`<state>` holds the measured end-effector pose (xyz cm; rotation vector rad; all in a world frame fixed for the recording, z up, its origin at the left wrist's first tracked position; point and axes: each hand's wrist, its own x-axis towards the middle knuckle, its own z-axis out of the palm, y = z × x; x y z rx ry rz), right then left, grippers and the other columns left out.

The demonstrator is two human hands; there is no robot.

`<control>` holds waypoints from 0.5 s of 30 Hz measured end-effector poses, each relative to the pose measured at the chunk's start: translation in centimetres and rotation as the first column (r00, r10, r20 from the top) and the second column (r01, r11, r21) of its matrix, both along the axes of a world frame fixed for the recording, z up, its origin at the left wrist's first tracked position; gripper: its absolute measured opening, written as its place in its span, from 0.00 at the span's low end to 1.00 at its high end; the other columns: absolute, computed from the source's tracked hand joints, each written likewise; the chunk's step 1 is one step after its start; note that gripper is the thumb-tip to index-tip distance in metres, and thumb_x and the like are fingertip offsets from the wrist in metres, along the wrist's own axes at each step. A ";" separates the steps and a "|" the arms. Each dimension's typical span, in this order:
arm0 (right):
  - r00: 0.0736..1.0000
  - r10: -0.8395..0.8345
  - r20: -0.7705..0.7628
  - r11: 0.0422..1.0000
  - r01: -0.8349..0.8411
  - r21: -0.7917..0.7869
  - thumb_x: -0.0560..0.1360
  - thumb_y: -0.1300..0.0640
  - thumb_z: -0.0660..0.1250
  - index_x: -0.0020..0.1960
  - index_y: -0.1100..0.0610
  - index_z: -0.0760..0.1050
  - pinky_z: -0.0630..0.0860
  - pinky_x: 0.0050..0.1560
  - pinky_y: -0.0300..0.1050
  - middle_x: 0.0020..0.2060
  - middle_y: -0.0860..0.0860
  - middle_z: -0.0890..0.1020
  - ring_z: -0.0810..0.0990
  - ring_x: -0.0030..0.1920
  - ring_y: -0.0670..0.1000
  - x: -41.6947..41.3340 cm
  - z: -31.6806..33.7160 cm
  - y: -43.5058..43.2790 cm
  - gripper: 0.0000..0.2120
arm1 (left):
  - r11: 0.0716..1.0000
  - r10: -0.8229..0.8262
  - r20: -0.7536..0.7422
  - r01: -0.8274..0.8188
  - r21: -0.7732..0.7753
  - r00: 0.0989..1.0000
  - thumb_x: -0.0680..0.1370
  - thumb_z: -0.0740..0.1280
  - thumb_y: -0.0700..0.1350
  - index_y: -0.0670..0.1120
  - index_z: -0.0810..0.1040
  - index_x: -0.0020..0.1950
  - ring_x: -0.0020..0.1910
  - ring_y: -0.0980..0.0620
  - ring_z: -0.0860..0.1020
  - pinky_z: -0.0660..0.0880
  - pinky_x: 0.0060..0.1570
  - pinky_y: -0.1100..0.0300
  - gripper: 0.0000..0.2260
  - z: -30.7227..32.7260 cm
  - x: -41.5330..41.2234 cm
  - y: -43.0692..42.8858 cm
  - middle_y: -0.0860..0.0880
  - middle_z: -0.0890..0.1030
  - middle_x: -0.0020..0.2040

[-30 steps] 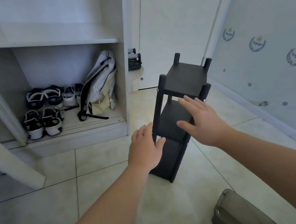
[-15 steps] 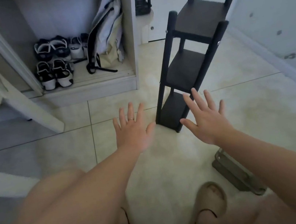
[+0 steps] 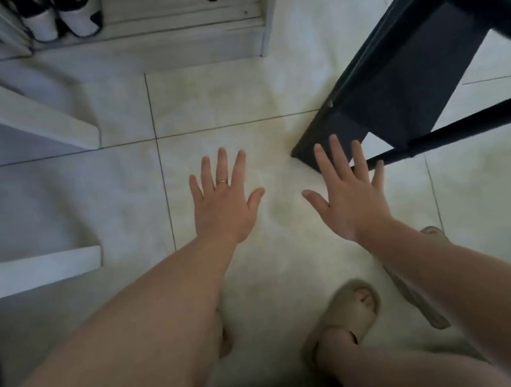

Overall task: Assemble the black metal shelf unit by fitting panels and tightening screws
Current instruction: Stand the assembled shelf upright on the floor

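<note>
Both left hand (image 3: pixel 221 205) and right hand (image 3: pixel 352 193) splay-fingered over pale floor tiles (image 3: pixel 233 97) (black shelf unit (image 3: pixel 414 86) seemingly untouched)

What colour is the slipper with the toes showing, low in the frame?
Plain beige, with no pattern: the slipper shows best, and only, in the head view.

No text, label, brand, number or sign can be read anywhere

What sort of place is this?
Probably a home entryway or hall: pale tiled floor, a white cabinet with shoes stowed in its low compartment, and the person wearing a slipper near the black shelf unit.
</note>
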<state>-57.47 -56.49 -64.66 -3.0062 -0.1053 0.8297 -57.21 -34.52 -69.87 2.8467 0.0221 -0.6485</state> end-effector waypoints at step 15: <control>0.991 -0.076 -0.110 0.996 0.069 -0.062 0.81 0.33 0.42 0.81 0.45 0.32 0.42 0.77 0.70 0.81 0.46 0.33 0.33 0.80 0.58 -3.2 36.2 2.7 0.35 | 0.981 0.061 -0.090 -0.076 -0.180 0.994 0.82 0.48 0.64 0.56 0.40 0.81 0.80 0.43 0.39 0.42 0.77 0.41 0.31 36.7 -1.4 2.9 0.49 0.40 0.82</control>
